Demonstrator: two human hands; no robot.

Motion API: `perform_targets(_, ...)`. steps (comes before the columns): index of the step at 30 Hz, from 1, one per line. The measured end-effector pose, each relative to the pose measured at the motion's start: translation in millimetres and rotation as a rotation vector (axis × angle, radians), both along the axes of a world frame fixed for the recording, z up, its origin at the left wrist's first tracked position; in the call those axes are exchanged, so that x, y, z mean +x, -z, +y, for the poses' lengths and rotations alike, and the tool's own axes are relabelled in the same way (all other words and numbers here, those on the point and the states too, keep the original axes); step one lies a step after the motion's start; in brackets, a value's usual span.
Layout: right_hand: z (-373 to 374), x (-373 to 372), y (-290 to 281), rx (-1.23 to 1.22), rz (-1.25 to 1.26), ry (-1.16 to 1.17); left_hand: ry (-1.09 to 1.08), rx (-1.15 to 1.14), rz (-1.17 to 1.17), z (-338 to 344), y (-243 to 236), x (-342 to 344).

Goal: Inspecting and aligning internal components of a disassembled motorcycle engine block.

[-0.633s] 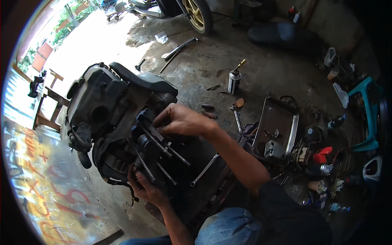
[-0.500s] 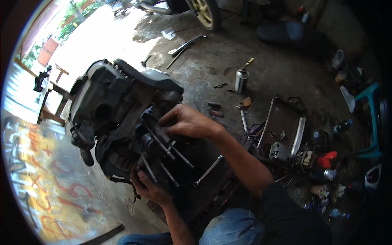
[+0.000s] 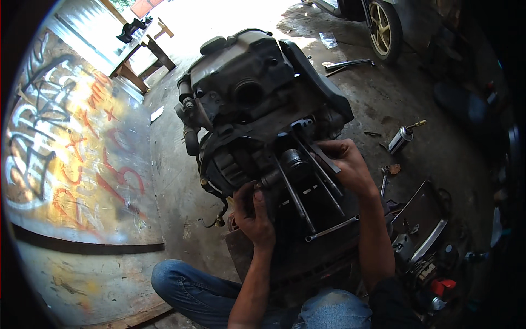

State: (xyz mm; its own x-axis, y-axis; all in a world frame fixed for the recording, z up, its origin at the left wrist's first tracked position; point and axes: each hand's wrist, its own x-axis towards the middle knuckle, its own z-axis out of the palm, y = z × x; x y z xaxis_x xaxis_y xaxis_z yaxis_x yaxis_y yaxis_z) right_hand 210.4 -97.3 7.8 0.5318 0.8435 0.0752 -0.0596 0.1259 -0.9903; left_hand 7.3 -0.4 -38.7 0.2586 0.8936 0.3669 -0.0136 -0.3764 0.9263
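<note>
Head view, only one: engine (image 3: 263, 123) sits straight ahead of both sets of fingers, piston (image 3: 296, 160) exposed between them, a bit nearer the right. Right hand (image 3: 350, 164) is at the right side of the long studs (image 3: 295, 194), fingers bent in a narrow curl at a flat grey strip (image 3: 329, 162); contact looks likely, can't tell if it's pinched. Left hand (image 3: 255, 214) is left of the studs, thumb and fingertips close together near a short shaft (image 3: 269, 178); can't tell if anything's held. Step, my read: two-handed fitting or checking around the piston. Next move calls for small, even finger pressure from both sides, keeping the piston square and knuckles off the studs. Orientation: studs run from the engine toward the person, slanting down to the right; piston's long axis looks roughly parallel, crown apparently facing the person, though its near end is dark. Strip slants the same way, ending at the right fingers. Wrench (image 3: 331, 228) lies crosswise, nearer the person than the right fingers, right end slightly higher in view.
</note>
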Motion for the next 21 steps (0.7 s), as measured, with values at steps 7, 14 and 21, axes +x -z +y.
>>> perform_targets(7,-4,-3,-3,0.007,-0.023,0.040,-0.031,-0.069,-0.058,-8,-14,-4)
perform_targets(14,-5,1,0,-0.022,-0.106,0.035,0.264,0.199,0.499,-38,-49,-62)
perform_targets(21,-1,-2,-2,-0.003,-0.069,0.040,0.388,0.108,0.746,-33,-43,-68)
